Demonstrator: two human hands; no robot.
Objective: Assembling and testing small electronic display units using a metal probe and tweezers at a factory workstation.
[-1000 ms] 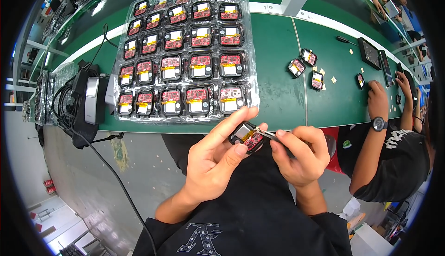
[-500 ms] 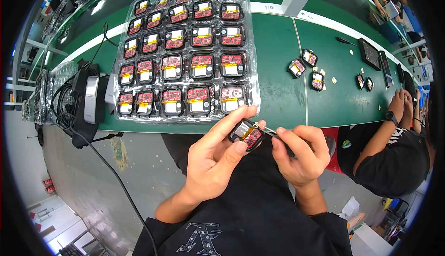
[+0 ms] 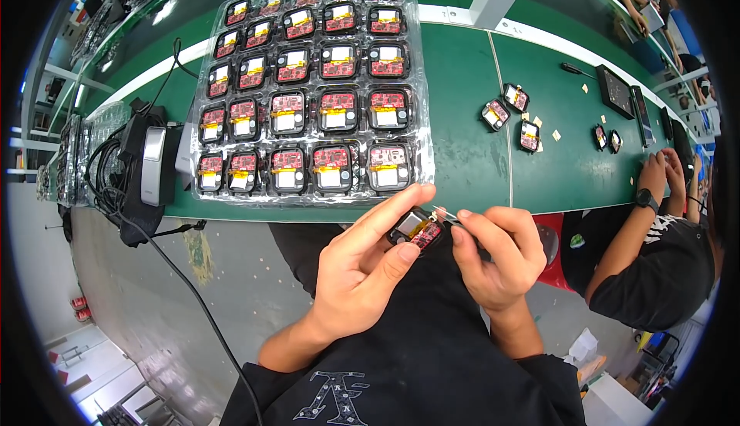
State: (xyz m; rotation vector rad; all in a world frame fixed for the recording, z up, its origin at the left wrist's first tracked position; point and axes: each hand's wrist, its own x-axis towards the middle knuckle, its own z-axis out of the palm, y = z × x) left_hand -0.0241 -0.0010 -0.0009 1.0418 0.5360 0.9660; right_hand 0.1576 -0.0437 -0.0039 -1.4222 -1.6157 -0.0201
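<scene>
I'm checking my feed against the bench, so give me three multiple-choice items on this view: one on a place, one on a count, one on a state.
1. Where is the clear tray of small modules?
A. On the green bench ahead of the person
B. On the floor
C. On the person's lap

2. How many loose modules lie close together on the bench right of the tray, near the white divider line?
A. None
B. Three
C. Ten

3. What does the left hand do?
A. Lies flat on the bench
B. Pinches a small module
C. Hangs empty

Answers: 1 A, the tray rests on the green bench. 2 B, three lie there. 3 B, thumb and forefinger grip the module, while the right hand puts a thin tool to it.
</scene>
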